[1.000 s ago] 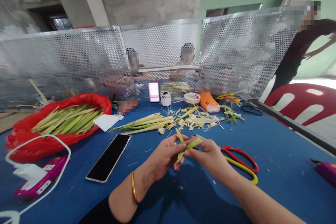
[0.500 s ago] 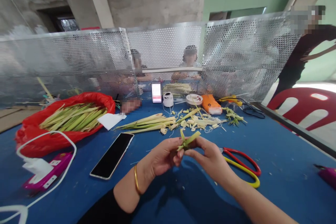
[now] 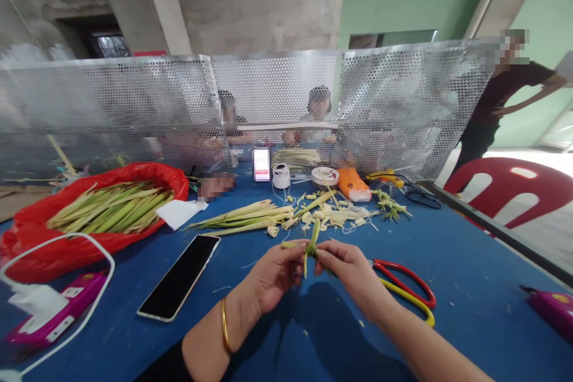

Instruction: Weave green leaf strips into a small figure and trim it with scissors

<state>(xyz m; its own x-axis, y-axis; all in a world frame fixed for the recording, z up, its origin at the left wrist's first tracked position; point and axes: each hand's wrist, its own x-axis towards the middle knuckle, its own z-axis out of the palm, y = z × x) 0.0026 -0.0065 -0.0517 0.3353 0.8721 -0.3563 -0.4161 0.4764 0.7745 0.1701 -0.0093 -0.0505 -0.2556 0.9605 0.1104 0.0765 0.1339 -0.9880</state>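
Observation:
Between my two hands is a small knotted piece of green leaf strips point(image 3: 311, 248), its ends sticking out upward, downward and to the left. My left hand point(image 3: 278, 271), with a gold bangle on the wrist, pinches its left side. Thumb and fingertips of my right hand point(image 3: 347, 262) grip the right side. Scissors with red and yellow handles point(image 3: 414, 280) lie on the table partly behind my right hand. Beyond my hands are a bundle of pale green leaf stalks point(image 3: 246, 216) and cut leaf scraps point(image 3: 342, 215).
A red plastic bag point(image 3: 22, 245) full of leaves stands left, near a smartphone point(image 3: 179, 277) and a purple power strip point(image 3: 58, 313). At the back are a white thread spool point(image 3: 281, 176), a tape roll point(image 3: 324, 178) and an orange packet point(image 3: 353, 184). Behind runs a perforated metal screen point(image 3: 277, 83).
The knotted leaf piece has been turned in my fingers, so one strip now points up and another left. My right fingers have shifted their hold. The whole view has tilted slightly.

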